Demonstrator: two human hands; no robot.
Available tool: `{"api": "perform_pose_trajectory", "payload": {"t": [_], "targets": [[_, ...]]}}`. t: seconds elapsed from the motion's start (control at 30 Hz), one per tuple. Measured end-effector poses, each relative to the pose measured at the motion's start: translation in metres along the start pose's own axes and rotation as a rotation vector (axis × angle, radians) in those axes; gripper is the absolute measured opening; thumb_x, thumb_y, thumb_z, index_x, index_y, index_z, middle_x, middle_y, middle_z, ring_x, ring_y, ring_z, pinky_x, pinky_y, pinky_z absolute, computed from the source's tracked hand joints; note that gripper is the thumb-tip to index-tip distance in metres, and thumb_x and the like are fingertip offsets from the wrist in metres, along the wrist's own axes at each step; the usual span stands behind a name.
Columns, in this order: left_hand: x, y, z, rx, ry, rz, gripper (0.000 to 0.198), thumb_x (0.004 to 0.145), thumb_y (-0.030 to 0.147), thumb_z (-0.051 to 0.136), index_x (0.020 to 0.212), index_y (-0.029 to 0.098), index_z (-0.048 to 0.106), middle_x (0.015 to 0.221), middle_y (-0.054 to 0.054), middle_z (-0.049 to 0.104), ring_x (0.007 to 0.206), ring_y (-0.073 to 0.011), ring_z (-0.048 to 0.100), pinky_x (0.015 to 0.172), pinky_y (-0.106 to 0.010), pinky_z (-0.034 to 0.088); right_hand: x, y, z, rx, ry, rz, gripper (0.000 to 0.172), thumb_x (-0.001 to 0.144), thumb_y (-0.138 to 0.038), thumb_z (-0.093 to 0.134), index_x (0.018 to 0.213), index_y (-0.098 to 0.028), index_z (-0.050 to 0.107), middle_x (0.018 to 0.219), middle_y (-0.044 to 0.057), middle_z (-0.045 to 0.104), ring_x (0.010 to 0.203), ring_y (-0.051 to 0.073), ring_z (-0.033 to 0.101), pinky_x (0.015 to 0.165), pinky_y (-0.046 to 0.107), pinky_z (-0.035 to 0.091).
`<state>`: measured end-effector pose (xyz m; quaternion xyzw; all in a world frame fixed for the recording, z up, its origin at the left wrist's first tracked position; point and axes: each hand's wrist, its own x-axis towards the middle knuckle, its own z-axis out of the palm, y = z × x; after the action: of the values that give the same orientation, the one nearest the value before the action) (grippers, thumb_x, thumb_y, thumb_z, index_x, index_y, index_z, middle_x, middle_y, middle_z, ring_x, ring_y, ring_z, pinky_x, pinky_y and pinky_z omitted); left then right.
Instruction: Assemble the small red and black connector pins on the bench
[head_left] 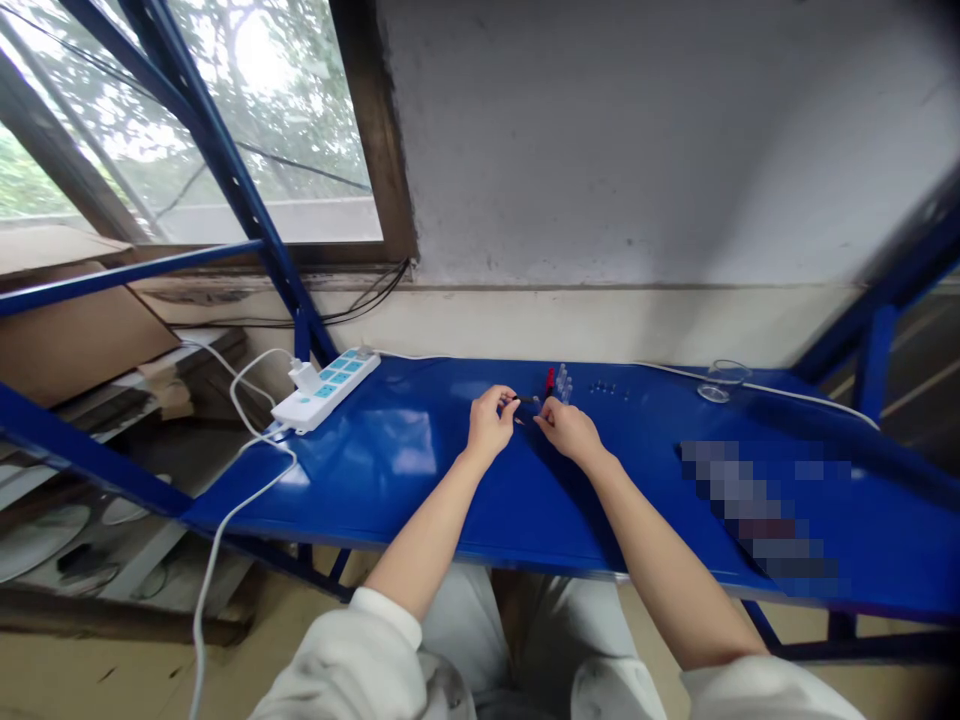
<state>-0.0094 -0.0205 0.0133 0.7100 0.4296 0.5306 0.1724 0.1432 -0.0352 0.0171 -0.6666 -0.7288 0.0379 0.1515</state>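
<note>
Above the blue tabletop, my left hand is closed, thumb and fingertips pinching a thin black stick-like piece that points to the right. Just beside it my right hand is also closed, its fingertips near the far end of that piece. What the right fingers pinch is too small to make out. Right behind my right hand stand some small red pieces and a cluster of small clear tube-like pieces. Several tiny clear parts lie in a loose row farther right.
A white power strip with a plugged-in charger lies at the table's left end, its cable hanging over the edge. A clear cup is at the back right. A blurred-out long object lies at right. Blue frame posts flank the table.
</note>
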Motion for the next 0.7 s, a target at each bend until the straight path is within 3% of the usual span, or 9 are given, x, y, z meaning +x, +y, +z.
{"api": "perform_pose_trajectory", "payload": {"t": [0.4, 0.7], "targets": [[-0.002, 0.002, 0.0, -0.018, -0.016, 0.002, 0.009, 0.077, 0.022, 0.051, 0.083, 0.017, 0.056, 0.075, -0.001, 0.061, 0.063, -0.0092, 0.055, 0.065, -0.022, 0.045, -0.004, -0.005, -0.007, -0.17, -0.026, 0.015, 0.016, 0.084, -0.03, 0.042, 0.093, -0.02, 0.049, 0.08, 0.006, 0.064, 0.072, 0.02, 0.062, 0.053, 0.023, 0.031], [-0.003, 0.007, -0.001, -0.106, -0.001, -0.064, 0.013, 0.077, 0.026, 0.051, 0.084, 0.016, 0.055, 0.073, -0.002, 0.059, 0.06, -0.0082, 0.053, 0.061, -0.021, 0.045, -0.006, -0.01, -0.012, -0.253, 0.048, 0.003, 0.021, 0.086, -0.029, 0.038, 0.102, -0.019, 0.048, 0.078, 0.007, 0.065, 0.067, 0.019, 0.062, 0.054, 0.023, 0.032]]}}
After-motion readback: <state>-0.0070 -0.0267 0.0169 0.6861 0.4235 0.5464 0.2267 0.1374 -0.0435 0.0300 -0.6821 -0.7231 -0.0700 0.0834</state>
